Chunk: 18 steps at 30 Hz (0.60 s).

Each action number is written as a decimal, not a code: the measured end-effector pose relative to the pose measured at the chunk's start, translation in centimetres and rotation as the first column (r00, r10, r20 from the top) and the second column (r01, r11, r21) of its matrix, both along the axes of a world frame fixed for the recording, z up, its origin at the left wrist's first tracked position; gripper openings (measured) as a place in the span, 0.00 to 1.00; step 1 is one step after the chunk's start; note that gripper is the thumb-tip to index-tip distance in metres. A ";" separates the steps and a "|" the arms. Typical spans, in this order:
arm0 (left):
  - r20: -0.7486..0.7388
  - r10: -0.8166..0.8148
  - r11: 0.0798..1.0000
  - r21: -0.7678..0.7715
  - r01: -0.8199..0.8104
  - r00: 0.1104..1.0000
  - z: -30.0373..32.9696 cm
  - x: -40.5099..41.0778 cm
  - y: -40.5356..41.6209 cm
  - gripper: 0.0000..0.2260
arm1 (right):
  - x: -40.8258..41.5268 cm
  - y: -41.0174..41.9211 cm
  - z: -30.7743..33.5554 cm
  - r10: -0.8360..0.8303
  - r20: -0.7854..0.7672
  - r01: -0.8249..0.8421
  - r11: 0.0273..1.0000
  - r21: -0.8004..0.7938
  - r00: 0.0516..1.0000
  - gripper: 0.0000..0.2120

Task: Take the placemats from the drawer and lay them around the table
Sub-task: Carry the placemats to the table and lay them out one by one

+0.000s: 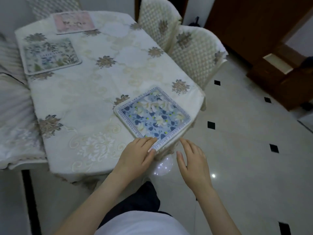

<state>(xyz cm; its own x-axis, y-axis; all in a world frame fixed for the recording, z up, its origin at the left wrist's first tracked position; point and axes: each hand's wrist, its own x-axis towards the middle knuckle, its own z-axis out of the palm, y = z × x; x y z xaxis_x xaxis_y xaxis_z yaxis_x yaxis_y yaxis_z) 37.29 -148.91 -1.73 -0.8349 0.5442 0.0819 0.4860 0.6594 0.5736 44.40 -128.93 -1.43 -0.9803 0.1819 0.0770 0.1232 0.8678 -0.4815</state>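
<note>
Three placemats lie on the cream embroidered tablecloth of the table [94,92]. A blue floral placemat [152,116] rests at the near right corner, slightly over the edge. My left hand [137,158] pinches its near corner, fingers on top and thumb at the edge. Just right of that corner, off the table, my right hand [193,161] hovers with fingers spread and nothing in it. A green-leaf placemat [50,55] lies at the far left side. At the far end sits a pink placemat [74,22].
Two quilted cream chairs [193,53] stand along the table's right side, with another chair back [54,5] at the far end. A cushioned bench [13,116] runs along the left. Glossy tiled floor [245,150] lies to the right, before wooden furniture [264,39].
</note>
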 end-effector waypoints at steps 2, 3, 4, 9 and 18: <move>0.017 0.035 0.999 0.013 -0.036 0.999 -0.7 -1.8 1.0 0.21 | -2.5 1.2 -0.4 0.046 0.012 -0.047 0.999 0.001 0.999 0.24; 0.014 0.047 0.999 0.009 -0.047 0.999 -1.0 -2.8 1.6 0.21 | -3.7 1.9 -0.6 0.062 0.022 -0.062 0.998 0.006 0.998 0.24; 0.003 0.059 0.998 0.005 -0.059 0.998 -1.2 -3.8 2.1 0.21 | -4.9 2.5 -0.8 0.075 0.028 -0.075 0.997 0.015 0.997 0.24; 0.005 0.137 0.990 -0.029 -0.137 0.991 -1.0 -7.8 3.6 0.22 | -10.7 5.0 -0.7 0.184 0.043 -0.186 0.981 0.055 0.982 0.24; 0.052 0.399 0.913 -0.115 -0.392 0.915 -1.7 -11.1 3.8 0.25 | -20.9 7.3 -1.6 0.424 0.152 -0.438 0.895 0.079 0.893 0.26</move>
<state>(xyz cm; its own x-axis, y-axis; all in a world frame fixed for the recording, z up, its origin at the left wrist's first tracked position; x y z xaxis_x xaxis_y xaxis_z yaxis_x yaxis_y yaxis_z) 26.18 -145.15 -3.45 -0.9851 0.1704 -0.0245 0.1332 0.8446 0.5186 23.51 -121.61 -2.99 -0.9629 -0.2633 -0.0591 -0.2210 0.8951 -0.3873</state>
